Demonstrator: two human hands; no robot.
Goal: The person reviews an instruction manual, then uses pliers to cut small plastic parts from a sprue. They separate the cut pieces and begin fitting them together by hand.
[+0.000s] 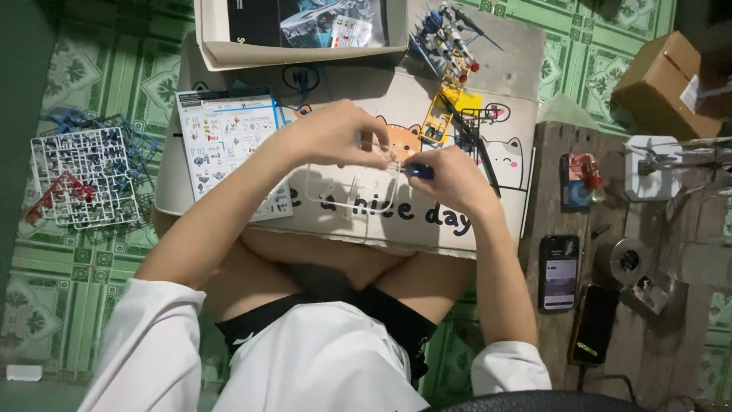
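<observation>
Over the lap, centre: my two hands meet above a cardboard table (457,229) with cartoon cats printed on it.
Left grip: left hand (335,137) pinches the top edge of a clear plastic parts frame (347,194); fingers clenched on it.
Right grip: right hand (454,179) grasps a small blue-handled tool (419,172), tip against the frame.
Frame position: flat over the table, just below both hands.
At 10 o'clock: instruction sheet (229,145) lying on the table.
At 9 o'clock: pile of grey, blue and red parts frames (84,179) on the green patterned floor (46,290).
At 12 o'clock: open kit box (297,30).
At 1 o'clock: partly built model robot (450,42); yellow frame (438,118) below it.
At 3 o'clock: wooden bench (549,160), two phones (559,272).
</observation>
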